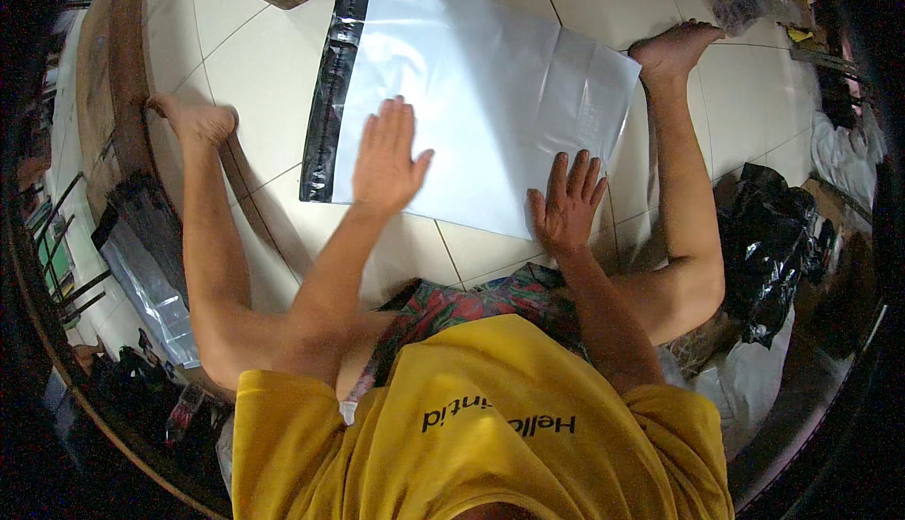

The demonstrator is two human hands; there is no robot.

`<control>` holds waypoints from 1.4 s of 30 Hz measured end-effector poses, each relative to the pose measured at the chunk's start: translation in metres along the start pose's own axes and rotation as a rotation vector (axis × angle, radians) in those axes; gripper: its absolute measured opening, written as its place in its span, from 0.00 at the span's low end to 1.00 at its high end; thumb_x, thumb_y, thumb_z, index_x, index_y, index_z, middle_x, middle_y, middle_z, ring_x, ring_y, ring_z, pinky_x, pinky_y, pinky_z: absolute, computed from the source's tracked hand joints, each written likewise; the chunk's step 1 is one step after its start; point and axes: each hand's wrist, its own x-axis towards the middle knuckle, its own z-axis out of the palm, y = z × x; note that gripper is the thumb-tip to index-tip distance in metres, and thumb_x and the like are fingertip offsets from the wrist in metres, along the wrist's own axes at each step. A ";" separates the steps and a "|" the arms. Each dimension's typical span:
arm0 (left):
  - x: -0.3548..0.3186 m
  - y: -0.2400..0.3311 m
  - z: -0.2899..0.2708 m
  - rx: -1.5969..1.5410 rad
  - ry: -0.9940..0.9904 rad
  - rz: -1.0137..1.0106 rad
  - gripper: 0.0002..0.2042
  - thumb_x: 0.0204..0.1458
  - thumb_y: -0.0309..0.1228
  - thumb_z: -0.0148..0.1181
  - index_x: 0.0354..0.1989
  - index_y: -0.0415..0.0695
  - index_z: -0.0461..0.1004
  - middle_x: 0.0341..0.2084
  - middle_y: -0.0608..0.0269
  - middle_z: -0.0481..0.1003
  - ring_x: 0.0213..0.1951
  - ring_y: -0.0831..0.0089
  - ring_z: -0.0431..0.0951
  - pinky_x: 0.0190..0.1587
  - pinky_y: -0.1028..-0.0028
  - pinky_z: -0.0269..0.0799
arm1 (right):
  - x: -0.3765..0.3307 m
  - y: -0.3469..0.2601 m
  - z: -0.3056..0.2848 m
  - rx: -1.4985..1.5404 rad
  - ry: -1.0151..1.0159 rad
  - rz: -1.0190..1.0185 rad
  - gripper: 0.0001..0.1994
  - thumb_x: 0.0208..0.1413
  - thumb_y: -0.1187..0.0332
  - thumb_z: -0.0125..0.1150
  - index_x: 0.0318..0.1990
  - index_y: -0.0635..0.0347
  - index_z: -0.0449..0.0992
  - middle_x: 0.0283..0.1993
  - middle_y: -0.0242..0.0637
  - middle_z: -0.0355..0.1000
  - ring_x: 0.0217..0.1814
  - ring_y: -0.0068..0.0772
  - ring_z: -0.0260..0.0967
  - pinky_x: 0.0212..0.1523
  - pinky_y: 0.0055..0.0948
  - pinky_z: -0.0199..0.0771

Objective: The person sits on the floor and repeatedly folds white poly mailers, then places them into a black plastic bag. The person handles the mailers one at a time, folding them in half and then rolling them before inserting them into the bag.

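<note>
Down on the tiled floor [264,58], a large white plastic mailing bag [490,86] lies flat between the person's outstretched legs, its black adhesive flap [330,96] at the left end. The left hand [386,157] rests palm-down on the bag's near left part, fingers [401,119] held close together and the thumb out to the right. The right hand [566,204] lies flat on the bag's near right edge, fingers [575,173] slightly spread, the heel of the hand reaching off onto the tile. Neither hand pinches anything; both press flat.

The left foot [193,119] sits on the floor to the left, well apart from the bag, near a curved wooden piece [127,77]. The right foot [674,49] touches the bag's far right corner. A crumpled black plastic bag [778,237] lies to the right, beside the right knee. More clear and grey bags [151,284] lie at the near left.
</note>
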 end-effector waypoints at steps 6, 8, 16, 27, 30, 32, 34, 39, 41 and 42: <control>-0.002 -0.007 -0.007 -0.016 0.003 -0.039 0.37 0.60 0.41 0.53 0.71 0.29 0.51 0.72 0.38 0.51 0.75 0.47 0.47 0.76 0.51 0.39 | 0.009 0.018 0.000 0.090 0.088 -0.111 0.39 0.61 0.48 0.56 0.72 0.65 0.55 0.75 0.68 0.44 0.78 0.76 0.35 0.72 0.75 0.34; -0.001 -0.007 -0.007 -0.017 -0.013 -0.066 0.37 0.60 0.41 0.53 0.71 0.29 0.51 0.73 0.38 0.51 0.75 0.47 0.46 0.76 0.51 0.38 | 0.042 0.037 -0.008 0.049 0.193 -0.143 0.38 0.61 0.50 0.56 0.71 0.67 0.56 0.75 0.69 0.45 0.78 0.76 0.37 0.72 0.75 0.36; 0.000 -0.008 -0.007 0.054 0.025 -0.017 0.36 0.59 0.42 0.53 0.70 0.30 0.54 0.70 0.37 0.54 0.73 0.44 0.51 0.74 0.49 0.43 | 0.158 0.071 -0.026 -0.040 0.143 -0.195 0.44 0.63 0.42 0.50 0.70 0.77 0.52 0.75 0.73 0.42 0.79 0.75 0.33 0.76 0.65 0.35; 0.177 0.163 0.032 -0.249 0.067 0.433 0.37 0.60 0.51 0.52 0.69 0.33 0.58 0.70 0.43 0.57 0.73 0.49 0.52 0.75 0.51 0.40 | 0.162 0.086 -0.002 -0.187 0.130 -0.202 0.43 0.63 0.39 0.48 0.74 0.66 0.51 0.77 0.68 0.41 0.79 0.75 0.35 0.72 0.71 0.37; 0.191 0.155 0.055 -0.244 0.006 0.393 0.39 0.61 0.54 0.50 0.71 0.35 0.55 0.72 0.47 0.55 0.75 0.55 0.50 0.76 0.54 0.39 | 0.164 0.080 -0.010 -0.021 0.106 -0.155 0.43 0.62 0.39 0.48 0.74 0.63 0.52 0.77 0.68 0.41 0.79 0.74 0.34 0.72 0.73 0.36; 0.192 0.124 0.050 -0.161 0.044 0.331 0.39 0.61 0.54 0.51 0.71 0.35 0.55 0.72 0.46 0.55 0.75 0.55 0.50 0.76 0.55 0.39 | 0.162 0.075 -0.018 0.022 0.113 -0.144 0.43 0.62 0.39 0.49 0.74 0.63 0.52 0.77 0.68 0.41 0.80 0.74 0.34 0.72 0.73 0.36; 0.193 0.089 0.032 -0.107 0.047 0.247 0.39 0.61 0.53 0.52 0.71 0.34 0.55 0.72 0.46 0.55 0.75 0.55 0.49 0.76 0.56 0.39 | 0.160 0.072 -0.025 0.025 0.097 -0.137 0.43 0.62 0.38 0.49 0.74 0.63 0.53 0.77 0.68 0.42 0.79 0.74 0.34 0.72 0.73 0.35; 0.192 -0.018 0.004 0.148 0.140 0.032 0.36 0.65 0.50 0.45 0.72 0.33 0.51 0.74 0.44 0.50 0.76 0.54 0.45 0.77 0.57 0.38 | 0.160 0.073 -0.023 -0.005 0.094 -0.139 0.44 0.61 0.37 0.48 0.74 0.63 0.52 0.77 0.67 0.41 0.80 0.73 0.32 0.72 0.73 0.33; 0.189 -0.023 -0.001 0.126 0.135 0.046 0.35 0.66 0.48 0.42 0.73 0.34 0.49 0.74 0.45 0.49 0.76 0.55 0.43 0.77 0.57 0.35 | 0.160 0.075 -0.027 -0.050 0.096 -0.139 0.43 0.62 0.38 0.47 0.74 0.63 0.51 0.77 0.66 0.41 0.80 0.72 0.32 0.73 0.72 0.32; 0.189 -0.023 -0.002 0.125 0.132 0.047 0.35 0.66 0.48 0.41 0.74 0.35 0.49 0.74 0.45 0.48 0.77 0.55 0.43 0.77 0.57 0.35 | 0.159 0.074 -0.027 -0.073 0.112 -0.145 0.43 0.63 0.40 0.47 0.74 0.64 0.51 0.77 0.67 0.41 0.80 0.72 0.32 0.73 0.71 0.32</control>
